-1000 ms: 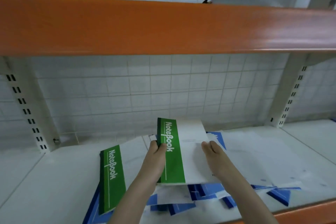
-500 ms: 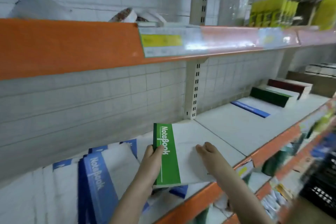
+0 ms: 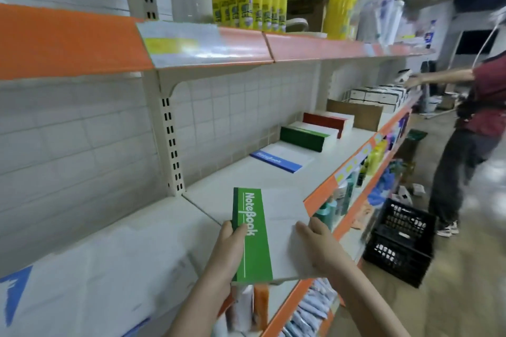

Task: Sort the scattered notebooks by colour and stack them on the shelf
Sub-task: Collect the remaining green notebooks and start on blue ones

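Observation:
I hold a green-spined notebook (image 3: pixel 254 238) flat in front of me, over the front edge of the white shelf (image 3: pixel 246 172). My left hand (image 3: pixel 227 252) grips its green spine edge, thumb on top. My right hand (image 3: pixel 320 249) holds the white right side. Further right along the shelf lie three sorted stacks: a low blue stack (image 3: pixel 279 160), a taller green stack (image 3: pixel 306 137) and a red stack (image 3: pixel 327 122). At the lower left, blurred white and blue notebooks (image 3: pixel 16 290) still lie scattered.
An orange-fronted upper shelf (image 3: pixel 82 44) hangs overhead with yellow bottles (image 3: pixel 246 4). A cardboard box (image 3: pixel 356 115) stands past the red stack. Another person (image 3: pixel 471 128) reaches to the shelf at the right. A black crate (image 3: pixel 399 243) sits on the floor.
The view has swung right from the scattered pile toward the sorted stacks. Both hands carried the green notebook rightward, and it is now over the shelf's front edge.

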The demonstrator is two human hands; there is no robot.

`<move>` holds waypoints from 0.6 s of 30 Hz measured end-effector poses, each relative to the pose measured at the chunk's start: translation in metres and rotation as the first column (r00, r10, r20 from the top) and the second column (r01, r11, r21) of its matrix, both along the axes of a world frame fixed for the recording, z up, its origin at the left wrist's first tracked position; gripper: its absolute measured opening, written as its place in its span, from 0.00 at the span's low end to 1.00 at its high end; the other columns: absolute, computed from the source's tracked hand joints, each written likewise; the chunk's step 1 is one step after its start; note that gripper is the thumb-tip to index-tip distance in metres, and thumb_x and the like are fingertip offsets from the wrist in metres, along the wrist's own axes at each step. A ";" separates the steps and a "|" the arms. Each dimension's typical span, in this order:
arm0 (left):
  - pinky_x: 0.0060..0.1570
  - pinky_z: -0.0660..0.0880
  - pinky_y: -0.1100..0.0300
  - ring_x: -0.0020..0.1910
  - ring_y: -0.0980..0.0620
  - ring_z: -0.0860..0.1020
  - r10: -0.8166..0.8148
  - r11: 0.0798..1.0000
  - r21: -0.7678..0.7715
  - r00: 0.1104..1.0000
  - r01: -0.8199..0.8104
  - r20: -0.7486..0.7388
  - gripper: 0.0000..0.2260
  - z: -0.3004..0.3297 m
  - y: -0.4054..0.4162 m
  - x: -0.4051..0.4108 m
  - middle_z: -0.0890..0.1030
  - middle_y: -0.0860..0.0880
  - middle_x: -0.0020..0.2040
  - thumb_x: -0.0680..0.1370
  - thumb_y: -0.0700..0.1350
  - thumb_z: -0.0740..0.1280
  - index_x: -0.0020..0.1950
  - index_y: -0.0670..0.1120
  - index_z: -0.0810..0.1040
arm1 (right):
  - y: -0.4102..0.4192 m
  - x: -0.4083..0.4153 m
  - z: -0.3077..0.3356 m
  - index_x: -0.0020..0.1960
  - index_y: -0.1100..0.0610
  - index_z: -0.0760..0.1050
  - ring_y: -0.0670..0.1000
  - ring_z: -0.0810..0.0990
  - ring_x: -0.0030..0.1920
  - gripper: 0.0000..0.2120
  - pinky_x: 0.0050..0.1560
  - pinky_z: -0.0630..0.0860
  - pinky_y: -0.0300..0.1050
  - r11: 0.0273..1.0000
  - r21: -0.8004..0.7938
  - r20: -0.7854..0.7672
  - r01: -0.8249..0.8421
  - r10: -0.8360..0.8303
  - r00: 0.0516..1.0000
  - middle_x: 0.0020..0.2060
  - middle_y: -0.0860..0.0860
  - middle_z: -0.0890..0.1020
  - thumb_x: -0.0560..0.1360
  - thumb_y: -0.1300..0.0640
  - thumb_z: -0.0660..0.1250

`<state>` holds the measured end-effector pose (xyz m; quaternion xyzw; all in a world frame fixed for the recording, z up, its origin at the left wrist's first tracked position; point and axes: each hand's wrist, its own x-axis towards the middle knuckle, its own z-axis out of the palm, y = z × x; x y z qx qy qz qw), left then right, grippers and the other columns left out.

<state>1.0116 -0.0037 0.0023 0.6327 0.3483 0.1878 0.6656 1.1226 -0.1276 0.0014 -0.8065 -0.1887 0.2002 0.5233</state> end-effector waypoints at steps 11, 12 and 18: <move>0.37 0.76 0.58 0.43 0.45 0.81 -0.124 0.990 -0.067 0.992 0.126 0.035 0.10 -0.015 -0.041 0.119 0.82 0.41 0.49 0.82 0.42 0.58 0.59 0.41 0.74 | -0.054 0.102 -0.026 0.44 0.58 0.66 0.52 0.70 0.39 0.10 0.33 0.65 0.41 0.983 0.026 -0.040 0.179 -0.178 0.983 0.37 0.53 0.70 0.79 0.52 0.57; 0.36 0.75 0.58 0.42 0.46 0.81 -0.134 0.988 -0.076 0.990 0.137 0.044 0.10 -0.015 -0.044 0.131 0.82 0.42 0.48 0.82 0.42 0.58 0.60 0.41 0.74 | -0.057 0.113 -0.026 0.46 0.59 0.68 0.53 0.72 0.40 0.10 0.36 0.67 0.42 0.981 0.028 -0.039 0.189 -0.188 0.981 0.39 0.55 0.73 0.79 0.52 0.57; 0.37 0.76 0.58 0.44 0.45 0.81 -0.151 0.982 -0.102 0.986 0.157 0.068 0.12 -0.014 -0.049 0.209 0.82 0.42 0.49 0.83 0.45 0.56 0.60 0.41 0.74 | -0.063 0.190 -0.023 0.59 0.65 0.70 0.61 0.76 0.56 0.16 0.57 0.73 0.50 0.976 -0.003 0.009 0.217 -0.217 0.976 0.55 0.63 0.77 0.79 0.54 0.57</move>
